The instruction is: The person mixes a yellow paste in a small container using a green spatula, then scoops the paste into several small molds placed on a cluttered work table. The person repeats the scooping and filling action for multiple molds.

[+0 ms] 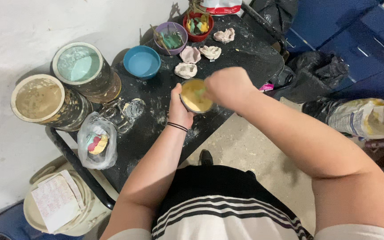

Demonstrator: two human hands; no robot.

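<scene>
My left hand [178,109] grips the side of a small round bowl [195,96] filled with yellow paste, held over the black table [156,95]. My right hand [227,86] is closed on a small tool whose greenish tip dips into the paste at the bowl's right edge; the hand is blurred. Several pale plaster casts [186,70] lie on the table just beyond the bowl. A black band circles my left wrist.
A blue bowl [142,62], a purple bowl [171,38] and a red bowl [198,26] with tools stand at the back. Two large cans [77,66] sit at the left. A plastic bag [97,141] and glass jar [122,114] lie nearby; a bucket [56,205] and sacks rest on the floor.
</scene>
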